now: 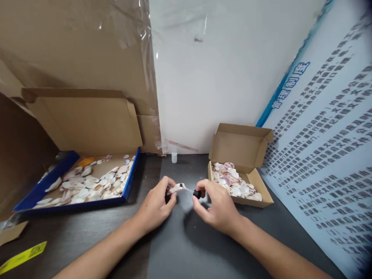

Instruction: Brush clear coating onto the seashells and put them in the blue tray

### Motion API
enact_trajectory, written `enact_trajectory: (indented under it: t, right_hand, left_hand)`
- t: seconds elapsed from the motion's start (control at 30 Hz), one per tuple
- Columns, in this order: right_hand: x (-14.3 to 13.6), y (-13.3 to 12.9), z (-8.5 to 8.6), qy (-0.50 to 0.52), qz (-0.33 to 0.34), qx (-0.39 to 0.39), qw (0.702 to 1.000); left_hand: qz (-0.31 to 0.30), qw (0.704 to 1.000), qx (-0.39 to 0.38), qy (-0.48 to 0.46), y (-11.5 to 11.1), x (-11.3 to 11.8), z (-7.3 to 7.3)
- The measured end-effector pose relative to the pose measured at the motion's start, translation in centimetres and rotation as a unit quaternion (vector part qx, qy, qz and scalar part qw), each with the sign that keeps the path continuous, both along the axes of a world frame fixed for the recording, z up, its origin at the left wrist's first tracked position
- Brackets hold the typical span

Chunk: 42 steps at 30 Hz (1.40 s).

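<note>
My left hand [157, 201] pinches a whitish shell piece [176, 188] with a small dark spot on top. Just to its right, my right hand [216, 203] holds a black cap [197, 193] between thumb and fingers. A thin pale brush or stem [188, 189] points from the cap toward the shell piece; whether its tip touches is too small to tell. Behind the hands, a small white bottle [174, 157] stands upright near the wall.
An open blue-edged box [125, 190] with several shells lies at the left. Another open cardboard box [241, 149] with several shells is at the right. A yellow strip [23, 257] lies front left. A printed poster [328, 155] leans at the right.
</note>
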State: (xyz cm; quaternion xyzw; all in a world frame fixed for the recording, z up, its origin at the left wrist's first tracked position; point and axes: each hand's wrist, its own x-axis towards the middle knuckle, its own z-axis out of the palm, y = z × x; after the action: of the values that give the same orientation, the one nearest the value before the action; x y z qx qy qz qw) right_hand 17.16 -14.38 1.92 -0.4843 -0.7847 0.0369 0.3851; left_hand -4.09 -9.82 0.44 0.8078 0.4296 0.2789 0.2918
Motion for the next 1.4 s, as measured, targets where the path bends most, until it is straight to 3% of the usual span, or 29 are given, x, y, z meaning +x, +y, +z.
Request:
enact_trajectory:
  t: [0.1,0.23,0.33,0.4,0.57,0.73,0.87,1.0,1.17,1.3,1.4]
  right_hand:
    - [0.0,0.7,1.2,-0.091,0.031,-0.018,0.995]
    - [0.1,1.8,4.4,-0.2,0.072,-0.096,0.972]
    - [0.3,2.5,6.4,-0.223,0.093,-0.151,0.958]
    - [0.6,2.8,6.9,-0.205,0.096,-0.179,0.957]
    - [1.7,3.3,5.8,-0.13,0.151,-0.206,0.958]
    - [1.6,3.4,5.4,-0.155,0.095,-0.145,0.973]
    - [1.3,3.2,5.7,-0.137,0.141,-0.165,0.967]
    - [1.3,3.2,5.6,-0.164,0.08,-0.143,0.973]
    - [1.5,3.4,5.4,-0.108,0.152,-0.17,0.968]
    - [1.6,3.4,5.3,-0.14,0.084,-0.138,0.977]
    - [1.6,3.3,5.4,-0.095,0.137,-0.159,0.973]
  left_hand:
    - [-0.009,1.0,0.003,-0.015,0.6,-0.1,-0.2]
    - [-0.026,0.999,-0.008,-0.036,1.1,-0.2,-0.4]
    - [-0.041,0.998,-0.022,-0.047,1.1,-0.2,-0.5]
    - [-0.046,0.997,-0.033,-0.055,1.1,-0.2,-0.5]
    - [-0.053,0.996,-0.049,-0.058,0.9,-0.1,-0.4]
    - [-0.062,0.994,-0.055,-0.069,0.7,-0.1,-0.3]
    - [-0.065,0.995,-0.04,-0.059,0.6,-0.1,-0.2]
    - [-0.068,0.997,-0.016,-0.042,0.6,-0.1,-0.3]
    - [-0.069,0.997,-0.01,-0.029,0.6,0.0,-0.3]
    - [-0.065,0.998,-0.013,-0.022,0.5,0.1,-0.3]
    - [-0.075,0.997,-0.02,-0.025,0.5,0.1,-0.2]
